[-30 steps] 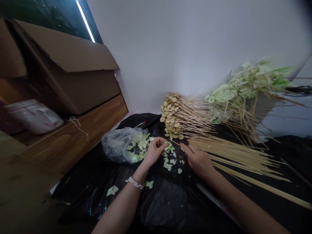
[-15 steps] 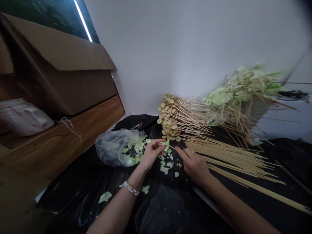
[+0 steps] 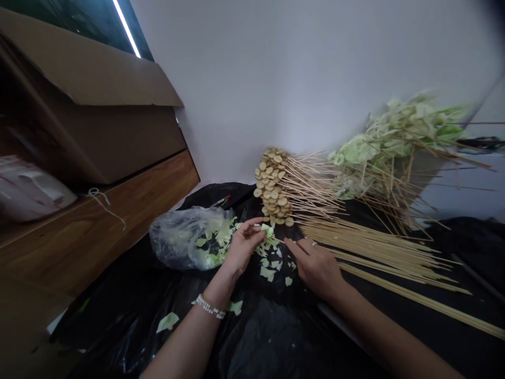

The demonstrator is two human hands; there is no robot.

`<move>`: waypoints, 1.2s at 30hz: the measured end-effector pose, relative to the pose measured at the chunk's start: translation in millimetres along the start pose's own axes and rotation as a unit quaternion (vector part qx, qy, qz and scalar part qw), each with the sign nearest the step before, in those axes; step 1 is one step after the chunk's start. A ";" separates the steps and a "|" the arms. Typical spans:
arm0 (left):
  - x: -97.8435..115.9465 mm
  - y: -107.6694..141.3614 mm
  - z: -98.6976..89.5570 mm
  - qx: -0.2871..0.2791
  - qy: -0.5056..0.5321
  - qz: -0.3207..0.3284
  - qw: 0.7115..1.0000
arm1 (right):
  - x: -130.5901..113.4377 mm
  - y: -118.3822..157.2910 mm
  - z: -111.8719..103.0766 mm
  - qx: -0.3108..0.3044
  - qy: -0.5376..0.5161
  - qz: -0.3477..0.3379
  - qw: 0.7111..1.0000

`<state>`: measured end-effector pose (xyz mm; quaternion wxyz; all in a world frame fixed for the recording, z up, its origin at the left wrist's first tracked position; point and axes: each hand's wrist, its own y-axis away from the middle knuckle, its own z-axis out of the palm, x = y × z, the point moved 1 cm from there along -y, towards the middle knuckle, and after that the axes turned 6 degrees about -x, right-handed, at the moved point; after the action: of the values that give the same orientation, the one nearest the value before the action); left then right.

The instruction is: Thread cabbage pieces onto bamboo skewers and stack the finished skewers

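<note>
My left hand (image 3: 243,246), with a white beaded bracelet at the wrist, pinches a pale green cabbage leaf piece (image 3: 269,230). A thin wooden skewer (image 3: 278,240) runs from that leaf to my right hand (image 3: 315,260), whose fingers are closed round it. The leaf sits at the skewer's tip. Below and between the hands lie small cabbage scraps (image 3: 268,272). Left of my left hand, a clear plastic bag (image 3: 173,237) lies open with more torn cabbage (image 3: 215,242) at its mouth. Bare skewers (image 3: 379,252) lie in rows beyond my right hand.
Skewered pale round slices (image 3: 272,181) are stacked against the wall. Skewers of cabbage (image 3: 394,131) are heaped at the right. Black plastic sheeting (image 3: 256,337) covers the work surface. At left stand a cardboard box (image 3: 130,131) and a white plastic bag (image 3: 35,189) on a wooden ledge.
My left fingers have opened slightly and shifted round the cabbage leaf at the skewer's tip. My right hand keeps its hold on the skewer. The view has tilted a little.
</note>
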<state>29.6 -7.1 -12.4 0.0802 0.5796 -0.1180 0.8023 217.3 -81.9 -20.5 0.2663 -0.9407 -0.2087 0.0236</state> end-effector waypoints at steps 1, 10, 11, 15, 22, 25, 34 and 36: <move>-0.4 -0.6 -0.9 0.007 0.001 0.005 1.000 | -0.4 0.2 0.2 0.005 -0.005 0.002 1.000; 0.5 -1.3 -0.9 0.064 0.007 -0.011 0.998 | 3.5 -1.1 -2.0 0.016 0.002 0.008 1.000; 0.4 -1.2 -0.9 0.071 0.001 -0.007 0.997 | 3.7 -1.0 -2.2 0.011 0.003 0.012 1.000; 1.4 -0.7 -3.5 0.108 -0.060 0.024 0.992 | 2.7 0.0 -2.2 0.005 -0.008 0.027 1.000; 0.4 -0.5 -1.4 0.105 -0.131 0.068 0.983 | -0.1 0.3 -0.6 -0.008 -0.009 0.032 0.999; -1.3 0.4 2.9 0.094 -0.134 0.077 0.983 | -0.6 0.4 -0.7 -0.014 -0.006 0.032 0.999; 2.7 3.3 9.0 0.105 -0.173 0.096 0.974 | -2.8 0.2 -0.3 -0.023 -0.002 0.045 0.999; 2.8 4.3 10.0 0.107 -0.189 0.103 0.971 | -3.0 0.2 -0.9 -0.019 0.000 0.044 0.999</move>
<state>36.7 -14.0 -7.2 -0.0891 0.7108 -0.1037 0.6900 214.8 -83.7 -20.0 0.2468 -0.9540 -0.1675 0.0314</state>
